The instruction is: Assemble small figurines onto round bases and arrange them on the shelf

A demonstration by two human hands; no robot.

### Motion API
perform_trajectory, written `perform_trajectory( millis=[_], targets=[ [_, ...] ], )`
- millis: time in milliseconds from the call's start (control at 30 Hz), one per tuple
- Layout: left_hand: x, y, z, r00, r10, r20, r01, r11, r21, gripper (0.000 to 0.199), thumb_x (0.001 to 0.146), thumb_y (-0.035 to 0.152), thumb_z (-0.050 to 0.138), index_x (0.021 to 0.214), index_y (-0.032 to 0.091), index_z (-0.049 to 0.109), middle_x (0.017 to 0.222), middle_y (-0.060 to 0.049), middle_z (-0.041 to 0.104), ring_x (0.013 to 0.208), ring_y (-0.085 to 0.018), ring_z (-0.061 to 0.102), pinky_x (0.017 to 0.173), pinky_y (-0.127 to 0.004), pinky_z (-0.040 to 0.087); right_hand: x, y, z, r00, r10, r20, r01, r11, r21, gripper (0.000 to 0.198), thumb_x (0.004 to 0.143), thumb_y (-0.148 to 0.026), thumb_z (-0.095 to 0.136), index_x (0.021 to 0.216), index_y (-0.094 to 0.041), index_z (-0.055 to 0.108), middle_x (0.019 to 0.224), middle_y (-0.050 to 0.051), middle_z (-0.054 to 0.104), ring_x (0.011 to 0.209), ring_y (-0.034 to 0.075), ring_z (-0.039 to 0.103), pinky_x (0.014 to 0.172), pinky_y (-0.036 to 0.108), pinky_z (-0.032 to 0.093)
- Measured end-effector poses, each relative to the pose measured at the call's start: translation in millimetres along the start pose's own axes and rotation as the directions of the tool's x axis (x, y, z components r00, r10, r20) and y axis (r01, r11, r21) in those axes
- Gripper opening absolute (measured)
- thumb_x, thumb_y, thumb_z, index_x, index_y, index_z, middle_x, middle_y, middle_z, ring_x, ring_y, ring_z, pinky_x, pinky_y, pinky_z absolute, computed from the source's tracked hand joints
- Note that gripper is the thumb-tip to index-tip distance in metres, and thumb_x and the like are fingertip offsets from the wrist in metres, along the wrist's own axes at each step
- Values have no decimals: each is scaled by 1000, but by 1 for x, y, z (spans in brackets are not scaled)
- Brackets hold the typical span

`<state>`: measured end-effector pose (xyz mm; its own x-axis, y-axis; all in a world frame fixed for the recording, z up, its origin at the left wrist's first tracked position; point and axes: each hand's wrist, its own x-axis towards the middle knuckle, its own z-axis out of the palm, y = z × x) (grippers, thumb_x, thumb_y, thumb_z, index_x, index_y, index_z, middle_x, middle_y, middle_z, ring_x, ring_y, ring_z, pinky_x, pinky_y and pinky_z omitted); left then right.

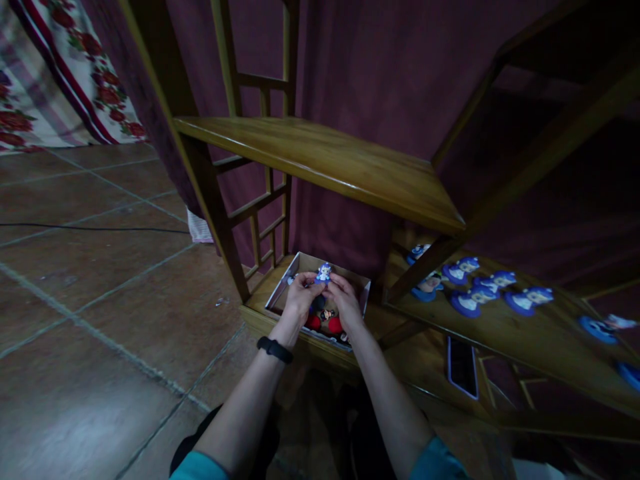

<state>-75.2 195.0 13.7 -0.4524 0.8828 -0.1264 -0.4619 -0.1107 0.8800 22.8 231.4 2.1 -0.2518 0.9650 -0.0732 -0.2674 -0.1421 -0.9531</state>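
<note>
Between both hands, over an open shallow cardboard box (278, 293), I hold a small blue and white figurine (324, 272) upright. My left hand (302, 297) closes on it from the left, fingers at its base. From the other side my right hand (344, 297) grips the same base. Inside the box lie more figurines, among them a dark-haired one (327, 315) and red pieces (334, 325); my hands hide part of the contents. The box stands on the lowest board of a wooden shelf unit.
Several blue and white figurines (530, 299) stand on a shelf board to the right. Below them lies a phone (462, 365). A wooden shelf (320, 157) juts out above the box. A dark cable (95, 228) crosses the tiled floor (100, 287) at left.
</note>
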Motion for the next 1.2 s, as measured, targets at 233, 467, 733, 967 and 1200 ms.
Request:
perform_trajectory(
  millis=[233,467,733,967,1200],
  targets=[
    [0,0,0,997,-58,48,63,994,-94,39,51,15,78,84,15,55,76,0,62,67,-12,61,73,-30,49,2,3,-2,1000,-8,20,8,1000,14,35,72,-35,63,104,-19,61,109,6,65,98,20,62,85,38,52],
    [1,0,-2,997,-75,28,78,988,-134,38,55,9,74,87,15,53,74,0,62,67,-12,63,72,-29,50,3,1,0,1000,6,17,-7,1000,21,35,70,-34,64,101,-19,61,107,6,65,96,20,62,85,38,52],
    [1,2,-3,990,-125,65,134,977,-163,35,58,5,72,89,13,58,77,-4,66,69,-12,63,72,-27,50,-2,-5,1,1000,-17,7,17,1000,-12,37,69,-34,65,102,-20,61,106,6,65,94,19,62,81,36,53],
    [5,3,-4,980,-181,81,195,957,-215,23,65,3,65,85,13,64,81,-6,66,74,-13,63,76,-28,52,-1,-4,-2,999,-36,-2,36,998,-49,37,68,-34,65,103,-21,62,106,6,65,95,19,61,80,34,52],
    [5,8,-6,964,-231,134,257,938,-233,21,67,6,66,88,11,66,85,-8,68,75,-13,64,74,-25,53,0,-2,-1,998,-50,-34,47,996,-80,34,68,-32,63,100,-21,62,103,5,64,94,18,60,79,33,52]
  ],
)
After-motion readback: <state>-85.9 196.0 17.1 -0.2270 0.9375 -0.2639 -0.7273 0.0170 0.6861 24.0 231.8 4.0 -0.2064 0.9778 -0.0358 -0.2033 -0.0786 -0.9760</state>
